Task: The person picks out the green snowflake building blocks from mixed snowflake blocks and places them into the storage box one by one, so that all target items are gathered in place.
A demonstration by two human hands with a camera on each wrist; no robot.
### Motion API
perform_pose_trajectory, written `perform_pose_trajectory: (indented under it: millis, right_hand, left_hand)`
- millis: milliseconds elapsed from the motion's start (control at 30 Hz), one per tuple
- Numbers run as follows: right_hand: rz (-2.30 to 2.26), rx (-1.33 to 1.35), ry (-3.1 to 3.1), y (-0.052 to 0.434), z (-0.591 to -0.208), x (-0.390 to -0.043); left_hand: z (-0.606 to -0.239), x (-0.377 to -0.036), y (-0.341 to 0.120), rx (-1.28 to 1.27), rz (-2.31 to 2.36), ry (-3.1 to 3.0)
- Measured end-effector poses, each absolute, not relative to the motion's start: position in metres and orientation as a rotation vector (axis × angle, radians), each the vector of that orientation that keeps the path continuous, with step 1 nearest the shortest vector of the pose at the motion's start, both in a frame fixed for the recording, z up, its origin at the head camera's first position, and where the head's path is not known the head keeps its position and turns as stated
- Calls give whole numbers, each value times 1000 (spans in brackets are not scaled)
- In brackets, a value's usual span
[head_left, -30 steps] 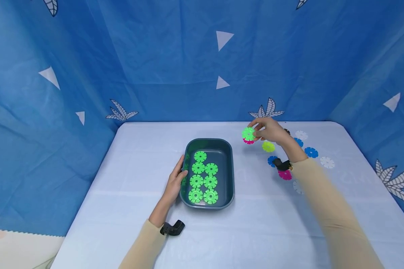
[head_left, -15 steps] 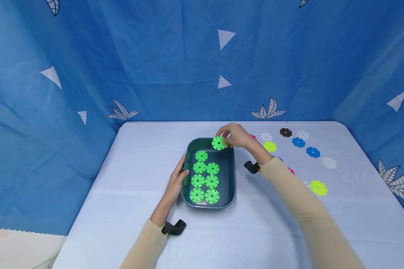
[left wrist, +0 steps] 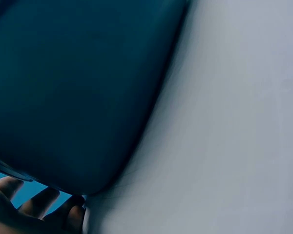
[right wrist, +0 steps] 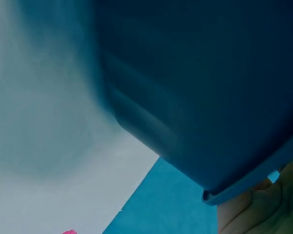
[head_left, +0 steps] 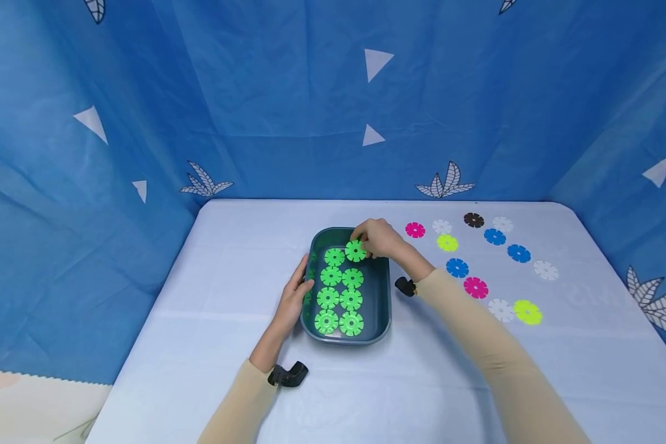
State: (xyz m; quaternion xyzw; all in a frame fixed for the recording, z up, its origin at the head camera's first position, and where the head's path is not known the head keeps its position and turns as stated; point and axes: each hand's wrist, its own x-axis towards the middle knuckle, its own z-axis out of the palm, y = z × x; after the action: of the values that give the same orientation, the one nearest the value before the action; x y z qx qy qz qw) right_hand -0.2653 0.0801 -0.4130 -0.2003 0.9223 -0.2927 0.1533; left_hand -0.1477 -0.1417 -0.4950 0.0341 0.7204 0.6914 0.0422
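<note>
The right hand [head_left: 380, 239] pinches a green disc [head_left: 355, 250] between its fingertips, holding it at the far right corner inside the dark teal tray [head_left: 382, 308], just beside the farthest disc of the left column. Under and nearer than it, seven more green discs [head_left: 340, 298] lie flat in two columns on the tray floor. The right wrist view shows only the tray's outer wall [right wrist: 195, 97] from close by, a bit of the palm at the lower right corner, and a sliver of pink at the bottom edge.

The left hand [head_left: 294, 297] rests against the tray's left wall, fingers straight along the rim and touching it; in the left wrist view the fingertips [left wrist: 39, 204] show below the tray's dark side.

The tray sits near the middle of the pale desk [head_left: 211, 296]. Right of it, well apart, loose discs lie scattered on the desk: pink [head_left: 415, 230], yellow-green [head_left: 447, 243], blue [head_left: 457, 267], white [head_left: 546, 270] and one dark brown [head_left: 473, 220]. Blue patterned cloth [head_left: 288, 98] hangs behind and to both sides
</note>
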Motion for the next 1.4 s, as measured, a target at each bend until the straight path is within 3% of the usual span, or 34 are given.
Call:
perform_pose_trajectory:
  millis: [1400]
  right_hand:
    - [-302, -741, 2934, 64, -434, -264]
  left_hand:
    - [-496, -145, -141, 111, 2098, 2227]
